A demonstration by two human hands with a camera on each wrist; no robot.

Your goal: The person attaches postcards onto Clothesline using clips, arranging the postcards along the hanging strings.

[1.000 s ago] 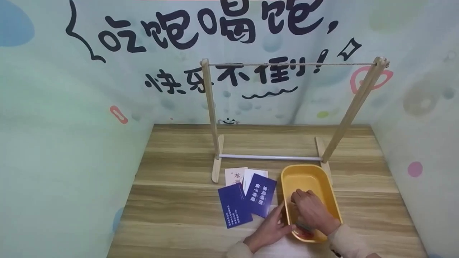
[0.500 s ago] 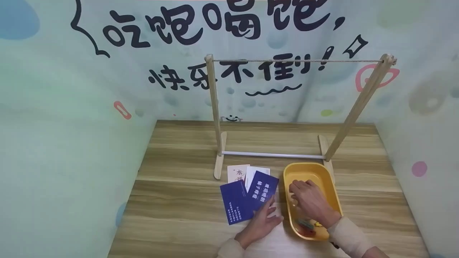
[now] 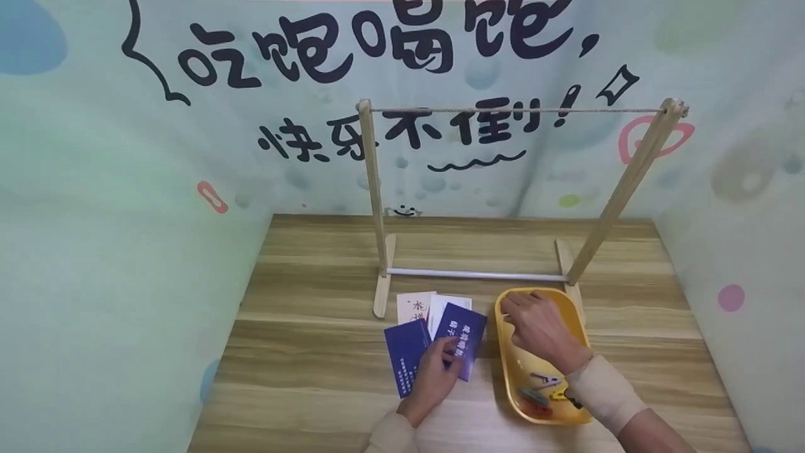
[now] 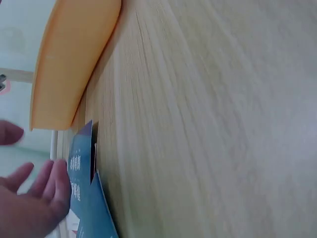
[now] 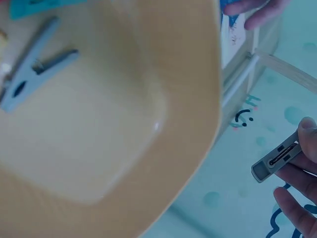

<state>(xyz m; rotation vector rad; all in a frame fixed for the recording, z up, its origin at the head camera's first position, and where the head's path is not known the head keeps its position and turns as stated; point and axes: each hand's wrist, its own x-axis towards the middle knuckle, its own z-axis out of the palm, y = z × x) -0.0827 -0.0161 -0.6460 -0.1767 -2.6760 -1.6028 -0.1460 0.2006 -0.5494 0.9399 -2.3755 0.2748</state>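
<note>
My right hand [image 3: 541,330] is over the far part of the yellow plastic basin [image 3: 505,368]. In the right wrist view, its thumb and fingers pinch a grey clothespin [image 5: 275,159]. A grey-blue clothespin [image 3: 546,379], a green one [image 3: 533,395], a yellow one [image 3: 558,395] and something red [image 3: 538,410] lie in the near end of the basin. My left hand [image 3: 434,371] is above two dark blue printed cards, one on the left [image 3: 401,343] and one on the right [image 3: 475,324]. Its fingers look loose and parted in the left wrist view; contact with the cards is unclear.
A wooden stand [image 3: 372,189] with a string [image 3: 516,111] across its top and a white bar [image 3: 471,274] below stands behind the cards and basin. A white card [image 3: 453,302] and a pinkish card [image 3: 412,305] lie partly under the blue ones. Printed cloth walls surround the wooden table [image 3: 302,352].
My left hand has left the basin's side and moved left over the blue cards. My right hand has risen toward the basin's far end, uncovering clothespins in the near end.
</note>
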